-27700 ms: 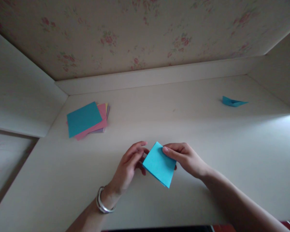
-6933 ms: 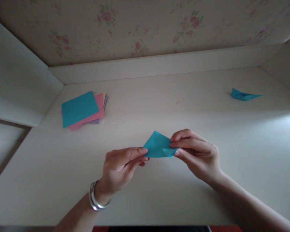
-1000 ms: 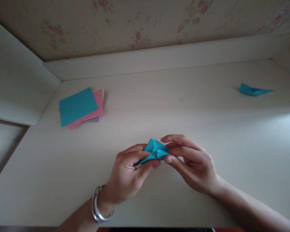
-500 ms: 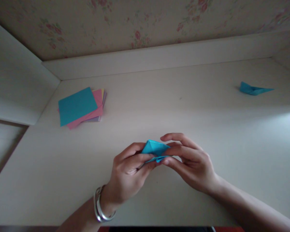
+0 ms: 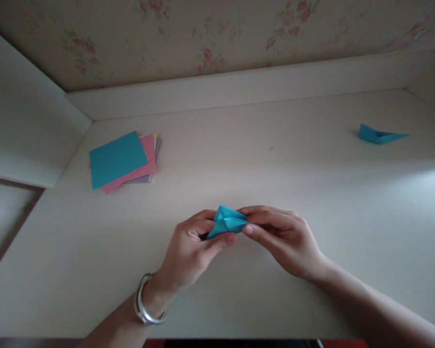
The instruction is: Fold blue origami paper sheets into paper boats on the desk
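A folded piece of blue origami paper [image 5: 227,221] is held between both hands over the white tabletop. My left hand [image 5: 194,249] grips its left end, the thumb along the near edge and the fingers behind and inside the folds. At the right end, my right hand [image 5: 286,238] pinches the paper between thumb and fingers. The folds make a pointed peak at the back and a slanted flap in front. Parts of the paper are hidden behind the fingers. A silver bangle [image 5: 139,302] circles the left wrist.
Square paper sheets [image 5: 118,160] lie stacked at the back left, blue on top of pink, yellow and purple. Toward the back right rests a folded blue paper piece [image 5: 380,135]. A white ledge [image 5: 239,87] and floral wall [image 5: 181,43] bound the table [image 5: 261,174].
The paper has turned in my hands, so its front flap now shows broader. My left thumb has shifted onto the near edge, and the raised right index finger has come down against the paper.
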`<state>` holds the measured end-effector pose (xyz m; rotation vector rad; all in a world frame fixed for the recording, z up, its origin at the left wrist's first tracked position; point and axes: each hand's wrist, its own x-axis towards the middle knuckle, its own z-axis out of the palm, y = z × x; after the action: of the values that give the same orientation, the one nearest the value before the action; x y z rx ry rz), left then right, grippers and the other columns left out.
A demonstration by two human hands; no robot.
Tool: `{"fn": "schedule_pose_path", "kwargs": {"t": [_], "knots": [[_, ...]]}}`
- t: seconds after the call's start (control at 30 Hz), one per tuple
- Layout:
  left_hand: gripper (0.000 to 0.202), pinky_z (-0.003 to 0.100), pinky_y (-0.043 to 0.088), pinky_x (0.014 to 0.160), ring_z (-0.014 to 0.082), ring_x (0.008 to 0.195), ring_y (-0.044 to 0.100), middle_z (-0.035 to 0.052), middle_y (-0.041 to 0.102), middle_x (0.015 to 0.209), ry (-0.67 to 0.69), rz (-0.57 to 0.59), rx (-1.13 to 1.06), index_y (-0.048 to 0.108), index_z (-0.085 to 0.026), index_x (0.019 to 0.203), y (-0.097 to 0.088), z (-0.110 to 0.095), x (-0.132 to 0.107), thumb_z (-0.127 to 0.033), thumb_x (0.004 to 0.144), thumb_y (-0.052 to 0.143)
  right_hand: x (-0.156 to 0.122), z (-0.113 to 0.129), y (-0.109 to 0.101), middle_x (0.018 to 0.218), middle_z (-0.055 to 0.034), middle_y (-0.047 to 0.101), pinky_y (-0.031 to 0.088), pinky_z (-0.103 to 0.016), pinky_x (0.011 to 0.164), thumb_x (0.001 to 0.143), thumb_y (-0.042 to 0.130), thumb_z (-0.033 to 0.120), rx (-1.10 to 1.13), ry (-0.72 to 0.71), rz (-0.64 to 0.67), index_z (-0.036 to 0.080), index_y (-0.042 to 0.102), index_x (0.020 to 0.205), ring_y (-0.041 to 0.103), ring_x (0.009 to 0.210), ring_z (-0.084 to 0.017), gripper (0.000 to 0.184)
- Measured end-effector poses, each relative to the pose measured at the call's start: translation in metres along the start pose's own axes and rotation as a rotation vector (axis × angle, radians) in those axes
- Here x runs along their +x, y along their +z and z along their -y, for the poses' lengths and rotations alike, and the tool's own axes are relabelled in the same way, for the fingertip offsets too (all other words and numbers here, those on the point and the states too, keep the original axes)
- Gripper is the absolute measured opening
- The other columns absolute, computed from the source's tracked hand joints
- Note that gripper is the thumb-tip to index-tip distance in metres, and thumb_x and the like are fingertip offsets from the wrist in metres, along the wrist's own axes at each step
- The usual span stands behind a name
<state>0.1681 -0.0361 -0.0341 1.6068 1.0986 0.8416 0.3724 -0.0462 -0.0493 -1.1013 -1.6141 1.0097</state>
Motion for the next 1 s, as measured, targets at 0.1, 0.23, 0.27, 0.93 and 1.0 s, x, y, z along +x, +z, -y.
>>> {"fn": "schedule_pose_path", "kwargs": {"t": [0.1, 0.23, 0.27, 0.93, 1.0], "knots": [[0.029, 0.025, 0.056, 0.069, 0.0170, 0.080, 0.070, 0.0047, 0.075, 0.087, -0.045, -0.011, -0.048, 0.075, -0.019, 0.069, 0.001, 0.001, -0.002, -0.035, 0.092, 0.067, -0.001, 0.000, 0.002, 0.098, -0.0068, 0.079, 0.059, -0.023, 0.065, 0.090, 0.071, 0.027, 0.026, 0.088, -0.045, 0.020, 0.076, 0.082, 0.074, 0.081, -0.018, 0.011], [0.017, 0.021, 0.056, 0.064, 0.0145, 0.074, 0.070, 0.0027, 0.076, 0.084, -0.063, -0.143, -0.069, 0.077, -0.020, 0.087, 0.005, 0.008, -0.006, -0.034, 0.092, 0.068, -0.002, -0.001, 0.001, 0.095, -0.0067, 0.078, 0.057, -0.022, 0.062, 0.088, 0.072, 0.026, 0.011, 0.117, -0.096, 0.020, 0.075, 0.078, 0.073, 0.079, -0.018, 0.011], [0.013, 0.020, 0.057, 0.065, 0.0138, 0.074, 0.070, 0.0017, 0.076, 0.086, -0.063, -0.177, -0.074, 0.076, -0.022, 0.097, 0.005, 0.009, -0.007, -0.032, 0.091, 0.069, -0.002, -0.002, 0.001, 0.094, -0.0065, 0.078, 0.056, -0.022, 0.061, 0.087, 0.073, 0.026, 0.002, 0.122, -0.104, 0.020, 0.075, 0.078, 0.072, 0.077, -0.017, 0.011], [0.016, 0.022, 0.063, 0.065, 0.0173, 0.072, 0.076, 0.0015, 0.080, 0.083, -0.273, -0.051, -0.142, 0.080, -0.020, 0.091, -0.001, 0.008, 0.001, -0.034, 0.086, 0.074, 0.000, -0.006, 0.007, 0.089, -0.0041, 0.080, 0.064, -0.022, 0.070, 0.071, 0.088, 0.028, 0.411, 0.358, -0.181, 0.021, 0.072, 0.095, 0.077, 0.077, -0.017, 0.030], [0.018, 0.023, 0.064, 0.067, 0.0172, 0.074, 0.076, 0.0013, 0.080, 0.084, -0.368, -0.034, -0.276, 0.079, -0.020, 0.092, 0.002, 0.009, 0.001, -0.036, 0.085, 0.075, 0.002, -0.004, 0.006, 0.088, -0.0044, 0.080, 0.063, -0.020, 0.070, 0.071, 0.088, 0.029, 0.439, 0.411, -0.188, 0.020, 0.072, 0.091, 0.077, 0.077, -0.016, 0.027]]}}
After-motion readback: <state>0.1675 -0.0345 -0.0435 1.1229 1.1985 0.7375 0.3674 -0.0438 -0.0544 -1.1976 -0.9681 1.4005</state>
